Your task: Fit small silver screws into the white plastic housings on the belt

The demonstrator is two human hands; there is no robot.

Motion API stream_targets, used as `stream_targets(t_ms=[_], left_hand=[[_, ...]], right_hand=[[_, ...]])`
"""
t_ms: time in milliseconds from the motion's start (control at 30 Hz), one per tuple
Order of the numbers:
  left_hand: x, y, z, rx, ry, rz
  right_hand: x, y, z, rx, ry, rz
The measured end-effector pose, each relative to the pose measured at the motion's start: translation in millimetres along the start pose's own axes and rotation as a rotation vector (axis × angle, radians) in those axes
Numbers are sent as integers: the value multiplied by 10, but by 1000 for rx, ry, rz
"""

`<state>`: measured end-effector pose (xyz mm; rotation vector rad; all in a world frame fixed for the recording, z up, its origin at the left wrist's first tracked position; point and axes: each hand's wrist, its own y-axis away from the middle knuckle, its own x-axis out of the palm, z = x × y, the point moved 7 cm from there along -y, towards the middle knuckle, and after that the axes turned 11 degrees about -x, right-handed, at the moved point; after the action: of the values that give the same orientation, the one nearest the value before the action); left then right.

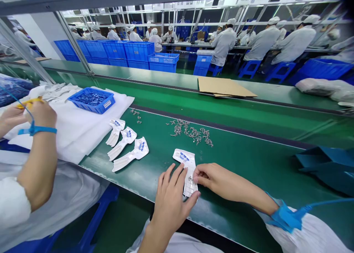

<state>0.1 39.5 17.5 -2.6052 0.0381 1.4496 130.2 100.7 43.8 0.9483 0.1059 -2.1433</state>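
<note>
A white plastic holder point(186, 164) with small blue parts at its far end lies on the green belt point(249, 161) in front of me. My left hand point(171, 196) rests flat on its near end, fingers spread. My right hand point(211, 177) pinches something tiny and metallic against the holder's middle; I cannot make out the piece. A blue strap point(284, 218) with a cord wraps my right wrist. Three more white holders point(129, 150) with blue parts lie in a row to the left.
A scatter of small metal parts point(192, 131) lies beyond the holder. To the left, a co-worker's arm point(38, 150) works over white foam sheets by a blue tray point(92, 100). Cardboard point(224, 86) lies on the far belt, a blue bin point(329, 164) at right. Workers in white sit behind.
</note>
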Motion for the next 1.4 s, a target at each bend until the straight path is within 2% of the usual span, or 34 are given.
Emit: stream_targets(t_ms=[200,433,567,633,733,900,1000,1100,1167,1267,1333,1400], left_hand=[[21,-4,-4,-21,7,38],[14,-8,-3,-42,51,36],[5,-26,0,-65,78,35],[-5,-34,16,-80,86,28],[-1,-34,63,-109,104,20],[43,7,68,-107,164,5],[-31,8,30,-48,192,-45],[-259,-53,201,-70,110,-155],[-483,-98,503,-175,-29,-283],[-780,-106,1040,-299,-254,-477],[-860,-97,1363,-348,-352,-532],[-843,-95,1547,-323,-411,-533]], right_hand=[[9,-71,5,56,213,42],[33,-100,-13,111,223,91],[83,-132,-96,75,19,88],[102,-123,-125,31,-100,39],[180,-62,-215,53,-302,-107],[496,17,-388,152,-778,-403],[522,34,-414,186,-867,-441],[213,95,-574,274,-897,-501],[-171,140,-813,313,-887,-619],[-818,174,-1317,341,-766,-817],[-1209,191,-1661,365,-621,-940],[-1523,190,-1904,346,-476,-1004]])
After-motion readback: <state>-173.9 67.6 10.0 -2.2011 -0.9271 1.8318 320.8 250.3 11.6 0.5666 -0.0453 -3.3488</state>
